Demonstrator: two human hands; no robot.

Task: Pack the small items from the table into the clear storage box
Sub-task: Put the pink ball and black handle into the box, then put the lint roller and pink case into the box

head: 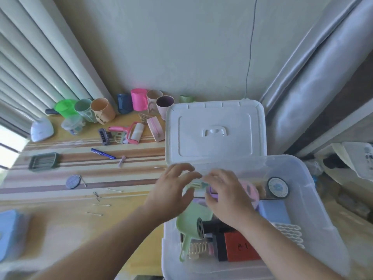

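**Desk:** What lay at the table's left?

**Photographer:** A green slatted tray (44, 161), a blue pen (103, 154), cotton swabs (101, 205), and cups (102, 111) along the wall.

**Desk:** And the hands?

**Photographer:** The left hand (171, 190) hovered over the clear storage box (314, 209), fingers spread and curved, holding nothing. The right hand (228, 199) reached inside, curled fingers on a small purple item (212, 193); whether they pinched it, I couldn't tell. The white lid (215, 130) lay behind.

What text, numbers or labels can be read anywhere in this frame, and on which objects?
Nothing reads with certainty.
Orange box in the clear storage box: dark handwritten marks, too smeared to read.
Round black-rimmed tin: pale label with a blue emblem, print too small.
Round grey disc on the table: surface pattern blurred.
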